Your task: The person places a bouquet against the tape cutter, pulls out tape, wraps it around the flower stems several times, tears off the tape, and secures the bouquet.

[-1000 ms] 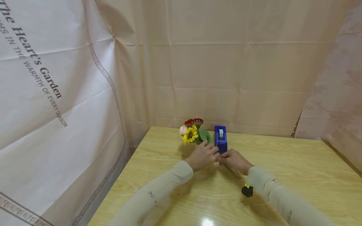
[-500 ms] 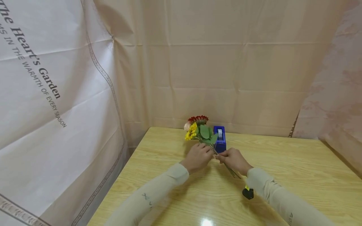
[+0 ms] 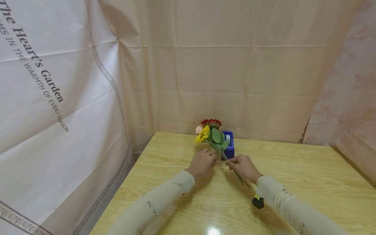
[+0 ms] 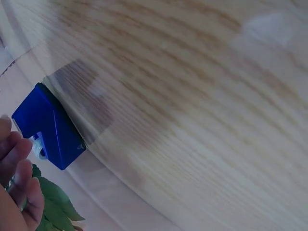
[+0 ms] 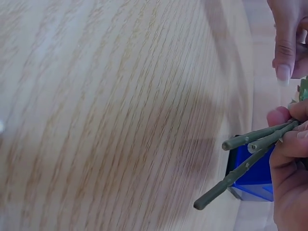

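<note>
In the head view my right hand (image 3: 243,167) pinches the stems (image 3: 241,180) of a small bunch of flowers. The bunch has a red bloom (image 3: 211,123), a yellow sunflower (image 3: 202,134), a pale pink bloom (image 3: 199,129) and green leaves (image 3: 216,135). Several stem ends (image 5: 219,190) stick out below the fingers in the right wrist view. My left hand (image 3: 202,163) is just left of the stems, apart from them, fingers bent. Whether a thin strip lies between its fingertips is unclear. A blue tape dispenser (image 3: 230,150) stands behind, partly covered by the leaves.
A small black object with a yellow part (image 3: 258,202) lies on the wooden table (image 3: 293,176) beside the right sleeve. Beige cloth (image 3: 211,71) hangs behind the table, and a printed white cloth (image 3: 58,156) hangs on the left.
My left hand has moved left, away from the stems and leaves. The flower heads have swung right, in front of the tape dispenser. My right hand stays nearly in place on the stems.
</note>
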`<action>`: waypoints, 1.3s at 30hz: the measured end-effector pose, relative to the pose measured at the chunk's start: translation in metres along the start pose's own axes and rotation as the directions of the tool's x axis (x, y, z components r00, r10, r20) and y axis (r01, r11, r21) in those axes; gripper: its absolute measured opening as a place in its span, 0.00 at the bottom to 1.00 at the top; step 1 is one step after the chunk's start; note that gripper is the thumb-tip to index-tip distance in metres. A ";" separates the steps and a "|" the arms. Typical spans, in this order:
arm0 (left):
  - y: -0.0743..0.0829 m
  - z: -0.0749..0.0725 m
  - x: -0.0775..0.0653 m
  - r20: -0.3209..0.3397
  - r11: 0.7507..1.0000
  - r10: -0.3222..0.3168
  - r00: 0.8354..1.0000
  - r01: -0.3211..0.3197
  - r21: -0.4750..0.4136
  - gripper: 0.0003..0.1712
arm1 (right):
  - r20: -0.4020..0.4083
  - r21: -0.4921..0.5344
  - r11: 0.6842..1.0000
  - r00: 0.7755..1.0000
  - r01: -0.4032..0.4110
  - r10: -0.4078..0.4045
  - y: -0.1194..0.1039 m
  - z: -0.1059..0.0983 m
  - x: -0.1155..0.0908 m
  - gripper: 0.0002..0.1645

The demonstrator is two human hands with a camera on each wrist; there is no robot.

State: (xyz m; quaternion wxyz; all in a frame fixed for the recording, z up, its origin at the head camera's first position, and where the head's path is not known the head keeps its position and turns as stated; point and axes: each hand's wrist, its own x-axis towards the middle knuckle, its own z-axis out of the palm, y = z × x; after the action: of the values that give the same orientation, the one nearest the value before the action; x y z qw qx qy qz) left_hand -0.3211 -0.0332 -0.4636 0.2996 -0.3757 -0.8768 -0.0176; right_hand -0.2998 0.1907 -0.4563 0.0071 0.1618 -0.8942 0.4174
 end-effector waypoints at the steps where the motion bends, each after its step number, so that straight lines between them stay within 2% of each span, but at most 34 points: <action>1: 0.000 0.000 0.000 0.009 1.000 -0.011 1.000 0.011 -0.013 0.06 | -0.006 0.003 1.000 1.000 -0.002 0.002 0.001 0.000 0.000 0.16; 7: 0.000 0.005 0.001 0.066 0.986 -0.121 0.990 0.127 -0.107 0.08 | -0.034 -0.022 1.000 0.999 0.010 -0.011 0.004 -0.002 -0.002 0.17; 12: -0.002 0.007 0.002 0.134 0.945 -0.207 0.969 0.234 -0.228 0.08 | -0.056 -0.035 0.999 0.998 0.012 -0.014 0.005 -0.005 -0.002 0.18; 17: -0.005 0.008 0.002 0.195 0.904 -0.264 0.944 0.313 -0.291 0.09 | -0.059 -0.022 1.000 0.998 -0.006 0.005 0.005 -0.008 -0.004 0.17; 21: -0.006 0.010 0.002 0.216 0.886 -0.273 0.937 0.333 -0.324 0.08 | -0.073 -0.029 0.999 0.997 -0.019 0.017 0.005 -0.010 -0.006 0.18; 28: -0.002 0.013 0.007 0.235 0.891 -0.270 0.934 0.335 -0.306 0.07 | -0.100 -0.054 0.998 0.995 -0.026 0.020 0.009 -0.011 -0.008 0.18; 39: 0.001 0.017 0.014 0.247 0.876 -0.310 0.918 0.377 -0.301 0.09 | -0.117 -0.034 0.998 0.992 -0.058 0.053 0.016 -0.017 -0.011 0.19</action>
State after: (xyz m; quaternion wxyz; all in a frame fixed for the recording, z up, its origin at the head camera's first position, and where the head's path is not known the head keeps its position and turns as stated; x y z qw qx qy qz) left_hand -0.3369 -0.0191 -0.4707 0.1362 -0.2597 -0.9377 -0.1866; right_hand -0.2961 0.2164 -0.4584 0.0503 0.1122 -0.9040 0.4094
